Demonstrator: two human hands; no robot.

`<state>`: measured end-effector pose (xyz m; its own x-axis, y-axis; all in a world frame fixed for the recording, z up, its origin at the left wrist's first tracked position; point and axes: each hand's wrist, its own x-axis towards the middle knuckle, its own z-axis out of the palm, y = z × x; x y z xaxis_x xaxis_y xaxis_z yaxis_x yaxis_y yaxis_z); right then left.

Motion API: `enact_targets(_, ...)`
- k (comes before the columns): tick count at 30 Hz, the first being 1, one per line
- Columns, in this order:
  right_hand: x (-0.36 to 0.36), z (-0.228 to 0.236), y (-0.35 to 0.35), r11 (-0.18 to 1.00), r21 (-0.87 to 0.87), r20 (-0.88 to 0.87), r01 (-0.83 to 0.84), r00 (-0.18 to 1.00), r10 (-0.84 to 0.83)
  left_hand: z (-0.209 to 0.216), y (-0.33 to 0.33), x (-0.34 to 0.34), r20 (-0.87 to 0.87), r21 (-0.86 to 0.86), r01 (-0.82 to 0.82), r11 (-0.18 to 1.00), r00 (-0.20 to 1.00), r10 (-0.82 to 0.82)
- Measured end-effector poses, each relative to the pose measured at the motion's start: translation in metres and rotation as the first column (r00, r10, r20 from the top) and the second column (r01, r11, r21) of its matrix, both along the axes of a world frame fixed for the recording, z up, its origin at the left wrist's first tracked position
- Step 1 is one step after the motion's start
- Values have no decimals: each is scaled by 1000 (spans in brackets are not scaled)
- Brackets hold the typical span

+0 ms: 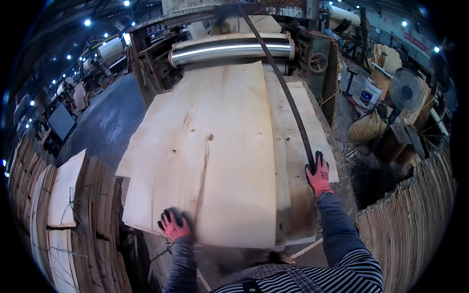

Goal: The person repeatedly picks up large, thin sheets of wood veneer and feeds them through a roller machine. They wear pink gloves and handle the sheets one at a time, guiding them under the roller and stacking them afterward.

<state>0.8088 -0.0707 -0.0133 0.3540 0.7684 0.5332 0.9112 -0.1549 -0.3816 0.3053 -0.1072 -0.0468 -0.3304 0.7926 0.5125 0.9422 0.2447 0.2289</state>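
Wide pale veneer sheets [234, 161], with knots and a brown streak, lie stacked and overlapping before me. My left hand [174, 224], in a pink glove with black fingertips, rests at the near left edge of the top sheet, fingers apart. Over the right side of the pile is my right hand [320, 176], gloved alike. A long dark bar [282, 83] slants from the top of the view down to that hand, its lower end between thumb and fingers. Beyond the sheets' far edge sits a shiny metal roller [232, 52] in a machine frame.
Bundled veneer stacks [97, 210] stand at left, and another tall stack [405, 215] at right. Beside the machine's handwheel [317, 62] side are a white bucket [369, 94], a round fan [406, 91] and a sack [366, 127]. A bluish floor [105, 117] stretches away at left.
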Motion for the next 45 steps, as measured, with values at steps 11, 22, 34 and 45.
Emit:
enact_targets(11, -295, 329, -172, -50, 442, -186, -896, -146, 972, 48, -23, -1, 177, -170, 525, 834, 849, -498)
enact_targets(22, -354, 329, -168, -346, 244, -199, -906, -396, 896, 57, 18, -147, 489, 304, 610, 731, 559, -670)
enact_targets(34, -416, 246, -81, -354, 13, -449, -935, -322, 833, -20, 59, -311, 363, -321, 302, 898, 915, -178)
enact_targets(45, -529, 40, -88, 779, -402, -136, -482, 872, 469, 35, 92, -351, 944, -130, 738, 662, 296, -145)
